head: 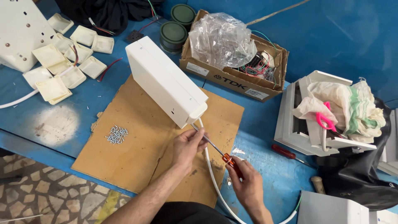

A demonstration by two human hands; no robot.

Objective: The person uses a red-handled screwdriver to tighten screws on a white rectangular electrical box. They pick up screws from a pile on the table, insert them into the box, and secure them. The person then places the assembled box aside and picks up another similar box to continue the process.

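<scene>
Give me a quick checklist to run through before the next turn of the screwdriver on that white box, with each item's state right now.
1. Screwdriver tip at the lower corner of the white box: ok, though the screw itself cannot be made out.
2. Right hand gripping the orange handle of the screwdriver: ok.
3. Left hand steadying the shaft near the tip: ok.
4. Box resting steady on the cardboard sheet: cannot tell, it stands tilted with no hand on it.
5. White cable kept off the shaft: not ok, it runs right beside it.
6. Spare screws nearby: ok, piled on the cardboard.
</scene>
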